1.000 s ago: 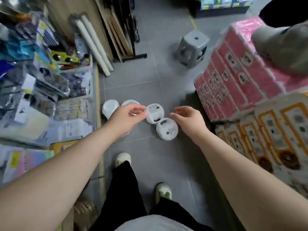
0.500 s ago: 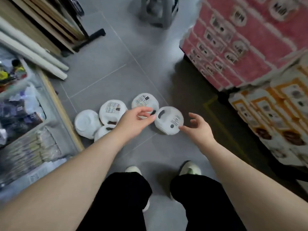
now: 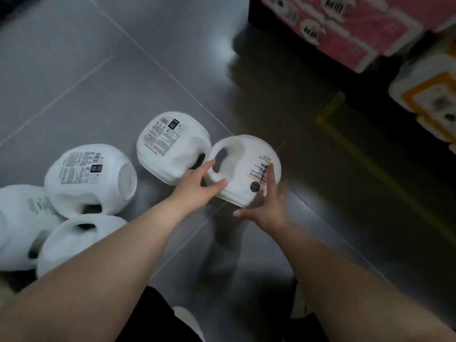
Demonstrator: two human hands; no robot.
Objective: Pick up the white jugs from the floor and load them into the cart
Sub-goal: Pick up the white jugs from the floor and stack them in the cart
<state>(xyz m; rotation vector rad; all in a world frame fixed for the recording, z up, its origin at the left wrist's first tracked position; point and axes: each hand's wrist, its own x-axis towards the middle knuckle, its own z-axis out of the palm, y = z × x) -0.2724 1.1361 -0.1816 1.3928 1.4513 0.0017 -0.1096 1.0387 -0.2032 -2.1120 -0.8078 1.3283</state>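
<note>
Several white jugs stand on the grey tiled floor. The rightmost jug (image 3: 249, 166) has its handle turned toward me. My left hand (image 3: 197, 185) is at that handle, thumb and fingers apart around its lower end, touching it. My right hand (image 3: 267, 206) is spread open against the jug's right front side. A second jug (image 3: 170, 141) with a printed label stands just left of it. A third jug (image 3: 91, 174) and two more jugs (image 3: 74, 240) cluster at the left edge. No cart is in view.
Pink wrapped packs (image 3: 345, 23) are stacked at the upper right, with orange and white packs (image 3: 429, 99) beside them. A yellow tape line (image 3: 357, 154) runs across the dark floor on the right. My black trousers and a shoe (image 3: 187, 322) show at the bottom.
I have bent much lower, so the jugs fill more of the view. Both hands have closed in on the rightmost jug, the left reaching its handle and the right its side.
</note>
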